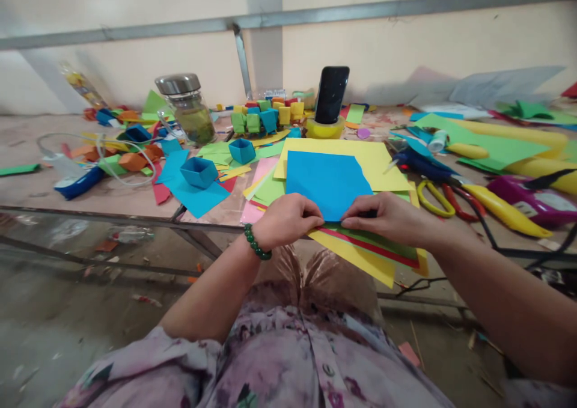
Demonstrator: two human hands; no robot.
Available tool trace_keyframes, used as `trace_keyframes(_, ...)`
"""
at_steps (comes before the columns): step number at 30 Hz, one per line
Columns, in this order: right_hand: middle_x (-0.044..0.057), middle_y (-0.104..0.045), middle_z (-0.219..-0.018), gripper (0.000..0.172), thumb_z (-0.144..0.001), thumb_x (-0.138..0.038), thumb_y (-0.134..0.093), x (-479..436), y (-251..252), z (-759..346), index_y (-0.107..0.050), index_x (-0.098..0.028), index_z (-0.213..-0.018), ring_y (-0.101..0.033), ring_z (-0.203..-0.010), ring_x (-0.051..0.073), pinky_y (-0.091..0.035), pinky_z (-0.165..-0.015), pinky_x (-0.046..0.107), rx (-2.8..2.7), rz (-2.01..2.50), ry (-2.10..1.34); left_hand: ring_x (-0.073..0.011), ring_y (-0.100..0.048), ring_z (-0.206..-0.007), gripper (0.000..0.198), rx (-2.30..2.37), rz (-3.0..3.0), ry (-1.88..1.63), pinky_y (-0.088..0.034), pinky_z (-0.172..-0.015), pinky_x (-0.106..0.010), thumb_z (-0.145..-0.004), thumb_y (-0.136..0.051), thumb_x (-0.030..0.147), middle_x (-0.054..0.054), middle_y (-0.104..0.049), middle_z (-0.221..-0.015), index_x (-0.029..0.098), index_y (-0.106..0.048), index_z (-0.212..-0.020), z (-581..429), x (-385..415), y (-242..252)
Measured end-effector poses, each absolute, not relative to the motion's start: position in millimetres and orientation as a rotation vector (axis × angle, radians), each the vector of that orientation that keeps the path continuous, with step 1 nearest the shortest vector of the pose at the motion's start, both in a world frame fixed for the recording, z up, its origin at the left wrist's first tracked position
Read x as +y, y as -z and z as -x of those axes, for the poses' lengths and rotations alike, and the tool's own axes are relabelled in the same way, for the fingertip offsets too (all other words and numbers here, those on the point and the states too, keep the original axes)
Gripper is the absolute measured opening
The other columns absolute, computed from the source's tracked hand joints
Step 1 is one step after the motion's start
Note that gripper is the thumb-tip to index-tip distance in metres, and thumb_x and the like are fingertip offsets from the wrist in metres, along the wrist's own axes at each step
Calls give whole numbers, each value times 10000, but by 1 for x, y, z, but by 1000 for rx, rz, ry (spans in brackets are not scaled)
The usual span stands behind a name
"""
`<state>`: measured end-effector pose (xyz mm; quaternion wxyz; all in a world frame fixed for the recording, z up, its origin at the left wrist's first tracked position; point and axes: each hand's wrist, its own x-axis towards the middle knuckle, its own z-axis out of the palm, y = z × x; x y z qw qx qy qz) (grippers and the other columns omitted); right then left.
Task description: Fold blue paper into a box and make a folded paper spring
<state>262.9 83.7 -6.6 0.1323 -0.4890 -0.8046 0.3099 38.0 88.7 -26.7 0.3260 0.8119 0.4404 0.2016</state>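
Note:
A blue sheet of paper [327, 179] lies over a stack of coloured sheets at the table's front edge. My left hand [295, 219] pinches its near edge on the left, thumb and fingers together. On the right, my right hand [383, 216] grips the same edge between thumb and fingers. Just beneath is a yellow sheet [383, 161], with green, red and more yellow sheets jutting over the edge toward me. Left of the stack stand two small folded blue paper boxes [198, 172], one on a blue scrap [202, 199].
A glass jar [193, 116] with a metal lid and a phone [332, 95] in a yellow stand are at the back, with several folded paper pieces [265, 119] between. Scissors [435, 197], a glue gun [424, 164] and a purple device [532, 200] lie right. A white cable [128, 182] loops left.

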Motion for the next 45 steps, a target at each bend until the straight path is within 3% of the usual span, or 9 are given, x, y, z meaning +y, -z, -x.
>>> trace_keyframes(9,6,-639,-646,494,-813,-638,-496,84,7,-258,-690,-198,-701,-516,-605,147,-381,-539,255,-2349,1556,-830,-117,-501,-597,261,1344,-2163,-498,-299,-539,-236,-837,-551,327,-9,-634,-641,156,-704,-713,-42,85,24)
trace_keyframes(19,-5,-573,-589,543,-788,-702,-472,89,10,-258,-658,-208,-660,-452,-570,140,-328,-510,261,-2368,1653,-719,-155,-554,-724,297,1375,-2349,-486,-346,-612,-252,-874,-533,412,-25,-657,-778,179,-669,-750,-33,87,26)
trace_keyframes(26,-26,-468,-558,573,-784,-726,-458,91,11,-259,-583,-199,-597,-375,-546,119,-301,-494,252,-2387,1638,-730,-128,-535,-696,251,1177,-2266,-579,-353,-615,-231,-840,-567,366,-3,-638,-722,170,-698,-753,-23,90,26)
trace_keyframes(31,-24,-482,-553,599,-762,-753,-460,89,9,-259,-622,-194,-625,-378,-539,116,-304,-490,248,-2365,1636,-730,-108,-471,-576,318,1295,-2177,-547,-283,-529,-236,-831,-550,388,15,-572,-581,148,-638,-642,-25,93,27)
trace_keyframes(45,-3,-530,-596,573,-808,-711,-443,94,20,-274,-606,-190,-635,-427,-576,135,-314,-520,268,-2369,1642,-642,-116,-493,-560,328,1373,-2215,-456,-268,-527,-254,-794,-579,428,9,-600,-570,157,-638,-620,-26,101,23)
